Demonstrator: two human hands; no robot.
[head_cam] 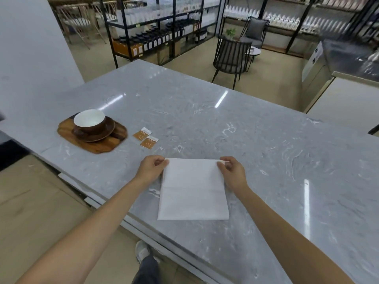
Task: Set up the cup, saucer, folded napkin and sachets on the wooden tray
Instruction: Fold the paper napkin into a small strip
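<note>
Nearest us lies the white napkin (193,189), flat on the grey marble worktop (266,150) close to its near edge. We hold it by its two far corners: our left hand (152,167) pinches the far-left corner between thumb and curled fingers, and our right hand (231,171) pinches the far-right corner the same way, so each grip is closed on paper.

We judge the napkin to be thin, soft and very light (it will flop and crease wherever it is unsupported), so the corners are the sensible hold for folding it over evenly, with a flat palm to press the crease afterwards.

Far to the left sits the wooden tray (92,147), already carrying the brown saucer (106,133) with the cup (90,123) on it. Two orange sachets (146,139) lie on the bare worktop just right of the tray, not on it.

How many layers the napkin already has is hard to tell; faint fold lines cross it. Printing on the sachets is too small to read, and the cup's handle is blurred.
</note>
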